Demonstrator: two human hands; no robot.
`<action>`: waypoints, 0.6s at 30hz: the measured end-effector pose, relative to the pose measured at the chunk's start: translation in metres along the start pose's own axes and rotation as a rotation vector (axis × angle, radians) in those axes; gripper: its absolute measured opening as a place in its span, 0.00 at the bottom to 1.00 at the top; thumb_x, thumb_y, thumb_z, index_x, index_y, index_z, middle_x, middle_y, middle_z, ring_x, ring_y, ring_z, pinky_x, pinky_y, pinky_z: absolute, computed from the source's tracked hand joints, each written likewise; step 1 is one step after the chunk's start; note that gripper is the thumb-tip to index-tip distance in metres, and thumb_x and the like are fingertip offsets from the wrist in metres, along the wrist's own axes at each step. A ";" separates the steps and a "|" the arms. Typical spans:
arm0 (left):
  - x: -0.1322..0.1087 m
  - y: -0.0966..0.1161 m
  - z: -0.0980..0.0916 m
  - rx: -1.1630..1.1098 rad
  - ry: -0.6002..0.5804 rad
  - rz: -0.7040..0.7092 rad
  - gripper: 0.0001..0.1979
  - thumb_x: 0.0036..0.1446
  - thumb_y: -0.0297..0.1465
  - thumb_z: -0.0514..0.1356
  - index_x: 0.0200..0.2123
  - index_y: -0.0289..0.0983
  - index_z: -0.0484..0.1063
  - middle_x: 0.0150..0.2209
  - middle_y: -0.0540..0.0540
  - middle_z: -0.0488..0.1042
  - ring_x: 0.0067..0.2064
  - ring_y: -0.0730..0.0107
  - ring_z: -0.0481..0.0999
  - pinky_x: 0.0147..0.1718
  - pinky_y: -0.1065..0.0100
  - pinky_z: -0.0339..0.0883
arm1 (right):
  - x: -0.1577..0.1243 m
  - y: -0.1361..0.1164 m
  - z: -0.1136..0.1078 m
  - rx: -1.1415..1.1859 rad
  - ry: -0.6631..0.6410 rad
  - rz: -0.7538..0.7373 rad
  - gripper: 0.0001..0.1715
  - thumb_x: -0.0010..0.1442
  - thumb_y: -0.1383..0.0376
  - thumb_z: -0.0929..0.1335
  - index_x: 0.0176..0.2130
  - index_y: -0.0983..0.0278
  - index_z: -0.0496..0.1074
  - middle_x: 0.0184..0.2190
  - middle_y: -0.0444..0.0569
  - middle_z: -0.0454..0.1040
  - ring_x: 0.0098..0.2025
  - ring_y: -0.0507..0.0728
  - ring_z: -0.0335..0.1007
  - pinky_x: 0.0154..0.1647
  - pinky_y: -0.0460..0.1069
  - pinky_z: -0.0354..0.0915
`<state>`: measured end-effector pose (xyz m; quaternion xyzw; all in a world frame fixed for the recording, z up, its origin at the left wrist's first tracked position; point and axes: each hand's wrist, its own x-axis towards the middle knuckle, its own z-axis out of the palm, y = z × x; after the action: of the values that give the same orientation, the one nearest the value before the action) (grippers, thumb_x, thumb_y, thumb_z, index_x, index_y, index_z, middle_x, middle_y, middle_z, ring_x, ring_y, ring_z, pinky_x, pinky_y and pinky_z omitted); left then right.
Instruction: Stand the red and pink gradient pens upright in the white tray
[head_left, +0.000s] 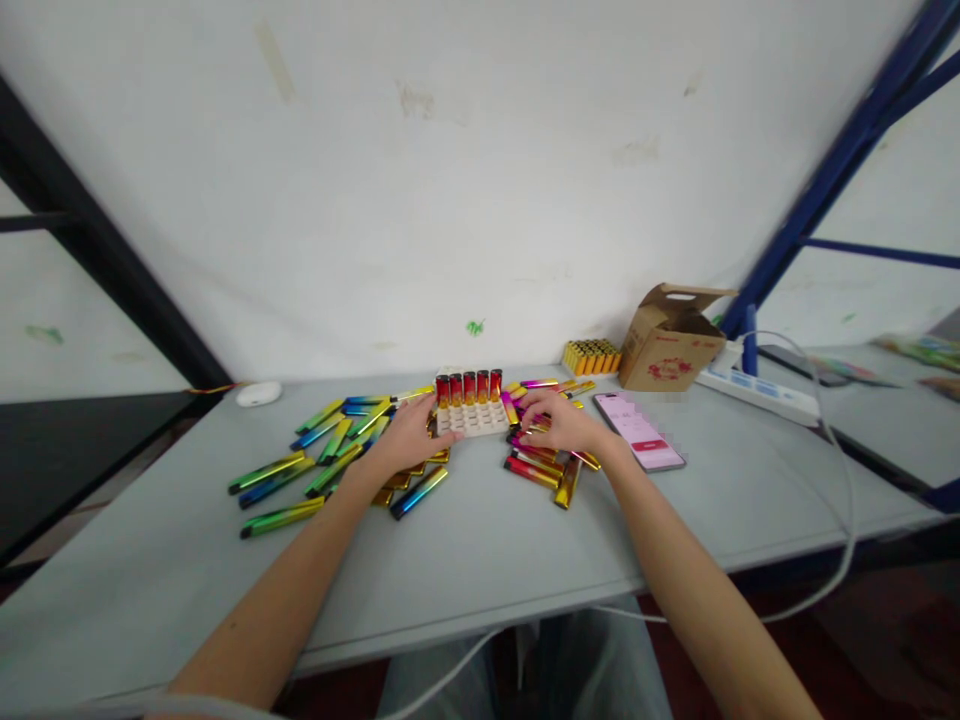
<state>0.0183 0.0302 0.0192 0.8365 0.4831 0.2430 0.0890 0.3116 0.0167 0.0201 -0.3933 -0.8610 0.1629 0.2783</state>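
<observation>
A white slotted tray stands near the middle of the table, with a back row of several red-and-gold lighters upright in it. My left hand grips the tray's left side, its thumb at the front edge. Just right of the tray, my right hand has curled fingers around a purple-and-gold lighter, partly hidden by them. Below that hand lies a loose pile of red, purple and gold lighters. Green, blue and gold lighters are scattered to the left, some under my left forearm.
A tray packed with yellow-orange lighters stands at the back, beside an open cardboard box. On the right are a phone with a lit screen and a white power strip. A white case sits back left. A wall closes the rear.
</observation>
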 end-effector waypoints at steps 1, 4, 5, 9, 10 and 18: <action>0.000 -0.001 0.001 -0.002 0.004 0.005 0.32 0.49 0.47 0.62 0.54 0.34 0.68 0.54 0.35 0.72 0.56 0.46 0.69 0.57 0.51 0.60 | 0.000 0.002 0.000 0.007 -0.017 0.012 0.08 0.49 0.61 0.75 0.29 0.64 0.79 0.41 0.52 0.75 0.44 0.58 0.71 0.47 0.52 0.65; 0.000 -0.002 0.003 0.005 -0.008 0.006 0.32 0.50 0.47 0.61 0.54 0.34 0.68 0.55 0.35 0.71 0.57 0.47 0.68 0.58 0.50 0.58 | -0.001 0.003 0.001 0.029 -0.041 0.029 0.06 0.51 0.62 0.73 0.28 0.64 0.80 0.39 0.51 0.75 0.41 0.57 0.71 0.46 0.52 0.65; 0.000 -0.002 0.003 0.008 -0.011 0.002 0.32 0.50 0.47 0.61 0.54 0.34 0.68 0.55 0.35 0.71 0.57 0.47 0.68 0.58 0.49 0.57 | 0.000 0.003 0.001 0.027 -0.043 0.030 0.05 0.52 0.64 0.73 0.28 0.64 0.80 0.39 0.51 0.74 0.41 0.58 0.71 0.46 0.52 0.66; 0.000 -0.001 0.004 0.005 -0.006 -0.010 0.31 0.51 0.48 0.61 0.54 0.35 0.68 0.54 0.35 0.71 0.57 0.46 0.68 0.57 0.49 0.58 | 0.000 -0.003 0.002 -0.007 -0.047 0.040 0.03 0.51 0.67 0.72 0.27 0.63 0.80 0.42 0.52 0.75 0.46 0.60 0.70 0.50 0.55 0.64; -0.001 0.000 0.004 0.002 -0.005 -0.010 0.31 0.51 0.47 0.61 0.54 0.35 0.68 0.54 0.36 0.72 0.57 0.46 0.68 0.57 0.49 0.59 | 0.000 -0.005 0.002 -0.014 -0.046 0.045 0.03 0.51 0.67 0.73 0.26 0.63 0.80 0.43 0.52 0.75 0.47 0.61 0.70 0.51 0.56 0.64; -0.001 -0.002 0.004 0.052 -0.036 -0.021 0.30 0.53 0.48 0.59 0.53 0.35 0.67 0.53 0.35 0.71 0.56 0.48 0.69 0.56 0.51 0.59 | 0.003 -0.011 -0.002 0.093 0.048 0.032 0.09 0.57 0.67 0.67 0.28 0.65 0.78 0.44 0.53 0.76 0.48 0.60 0.70 0.52 0.55 0.63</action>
<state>0.0185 0.0304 0.0146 0.8376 0.4963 0.2146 0.0785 0.3044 0.0121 0.0281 -0.3973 -0.8392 0.1976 0.3144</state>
